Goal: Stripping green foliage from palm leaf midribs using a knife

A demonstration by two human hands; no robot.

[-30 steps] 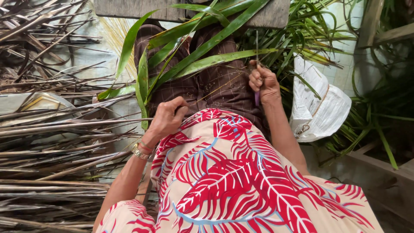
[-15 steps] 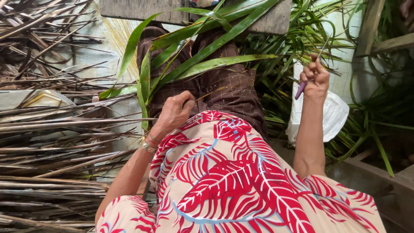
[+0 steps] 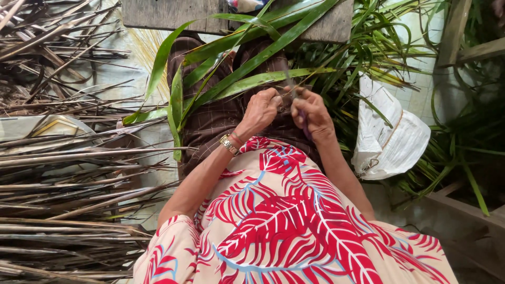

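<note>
Single head view, looking steeply down, close.

Both hands (image 3: 286, 108) have met — over the lap.

Pale floor (image 3: 110, 73): dry brown stalks (image 3: 63, 173) heaped left, green leaves (image 3: 379, 47) and white sack (image 3: 389, 137) right.

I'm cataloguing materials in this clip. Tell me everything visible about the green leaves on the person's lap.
The green leaves are long, narrow, strap-shaped blades, fresh and glossy, with pointed tips. They fan out across the brown checked trousers, some arching left and drooping toward the floor, others running up past the wooden plank. Their lower ends converge near the left hand and right hand, which meet over one leaf. More such leaves lie heaped on the right.
</note>
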